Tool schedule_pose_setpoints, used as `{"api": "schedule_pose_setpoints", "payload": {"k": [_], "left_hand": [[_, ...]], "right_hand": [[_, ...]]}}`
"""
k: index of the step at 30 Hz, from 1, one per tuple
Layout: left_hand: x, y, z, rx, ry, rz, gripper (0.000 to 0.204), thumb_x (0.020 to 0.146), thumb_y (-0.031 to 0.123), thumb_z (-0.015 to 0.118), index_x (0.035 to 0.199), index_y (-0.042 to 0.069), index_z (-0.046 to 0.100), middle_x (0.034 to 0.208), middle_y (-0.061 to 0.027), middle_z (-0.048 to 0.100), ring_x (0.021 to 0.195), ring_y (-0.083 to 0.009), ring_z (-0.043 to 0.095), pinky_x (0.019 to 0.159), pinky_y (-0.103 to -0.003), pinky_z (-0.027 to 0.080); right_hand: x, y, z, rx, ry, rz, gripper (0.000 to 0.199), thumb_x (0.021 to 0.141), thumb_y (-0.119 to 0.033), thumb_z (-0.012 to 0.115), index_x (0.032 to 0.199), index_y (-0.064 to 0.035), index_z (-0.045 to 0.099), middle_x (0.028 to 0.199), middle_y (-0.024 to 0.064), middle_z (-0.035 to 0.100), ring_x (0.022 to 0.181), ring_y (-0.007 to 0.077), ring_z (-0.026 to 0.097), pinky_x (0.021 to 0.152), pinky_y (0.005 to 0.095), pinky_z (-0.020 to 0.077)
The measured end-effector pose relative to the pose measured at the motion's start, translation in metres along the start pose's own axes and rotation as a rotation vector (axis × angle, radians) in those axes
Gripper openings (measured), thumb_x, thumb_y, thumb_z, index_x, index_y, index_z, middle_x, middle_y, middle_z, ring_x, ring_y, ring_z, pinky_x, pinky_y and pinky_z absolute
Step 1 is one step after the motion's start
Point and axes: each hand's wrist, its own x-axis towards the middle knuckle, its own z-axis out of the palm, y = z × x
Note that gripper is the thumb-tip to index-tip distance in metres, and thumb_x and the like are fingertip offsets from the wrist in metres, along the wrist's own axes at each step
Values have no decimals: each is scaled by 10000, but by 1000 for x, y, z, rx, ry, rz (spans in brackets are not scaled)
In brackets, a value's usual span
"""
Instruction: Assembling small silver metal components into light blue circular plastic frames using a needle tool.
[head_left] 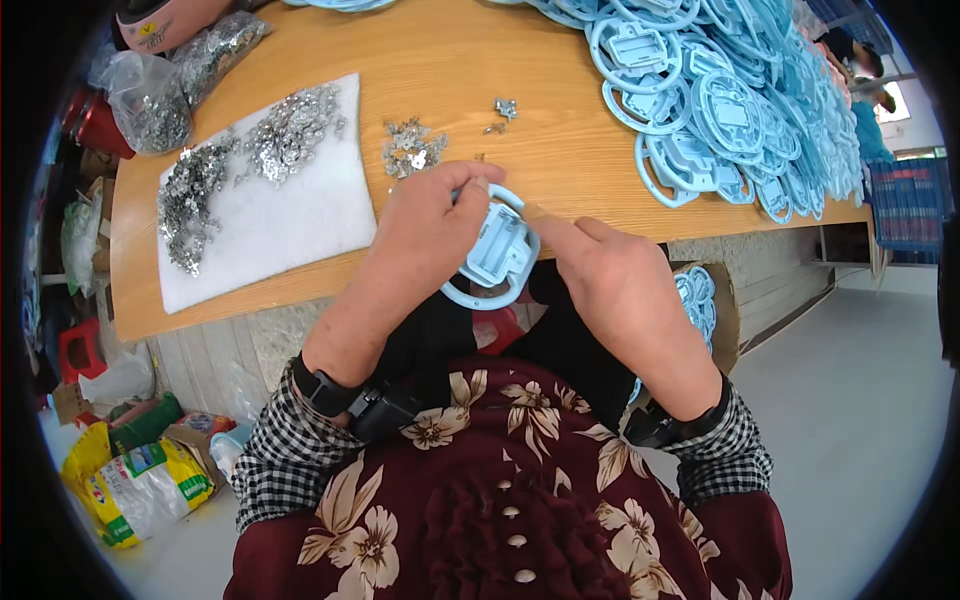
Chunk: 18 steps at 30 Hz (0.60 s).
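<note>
A light-blue plastic toy steering wheel (500,256) with a rectangular recess at its centre is held over the table's near edge, tilted. My left hand (425,215) is closed on its upper left rim, the thumb bent against it. My right hand (620,278) reaches the upper right rim with its index finger stretched along it; the other fingers are curled and partly hidden. Whether a small part sits under the fingertips cannot be seen. Just beyond my left hand lies a small heap of silvery metal clips (414,148), with a few loose clips (505,108) to its right.
A white foam sheet (300,235) bears metal pieces (292,135) at the left. Bags of metal parts (155,110) stand behind it. Many blue wheels (725,115) are piled at the far right of the wooden table (540,60). A carton with blue parts (697,295) stands below.
</note>
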Motion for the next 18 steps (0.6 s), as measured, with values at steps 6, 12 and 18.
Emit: {"api": "schedule_pose_setpoints", "payload": {"k": [6,12,18], "left_hand": [[-8,12,-1,-281,-27,-69,319,1056,190,496,1246,-23,639,927,-25,705,797,-70,647,718,-226,524],[-21,23,11,-524,-136,-83,326,1026,166,529,1294,4,618,1033,-38,699,882,-77,654,777,-226,532],[-20,32,-1,233,-199,366,349,960,117,543,1274,-25,599,1091,-98,692,957,-156,674,857,-296,539]], "right_hand": [[-10,12,14,696,65,355,236,999,-156,611,1203,-37,621,799,47,650,573,132,569,519,314,452],[-10,22,20,1602,-55,545,209,1044,-254,586,1066,-48,611,732,-78,502,532,-4,363,472,188,280],[-11,25,5,1389,-89,523,218,1049,-260,575,1067,-50,626,720,-80,520,561,8,412,493,196,330]]}}
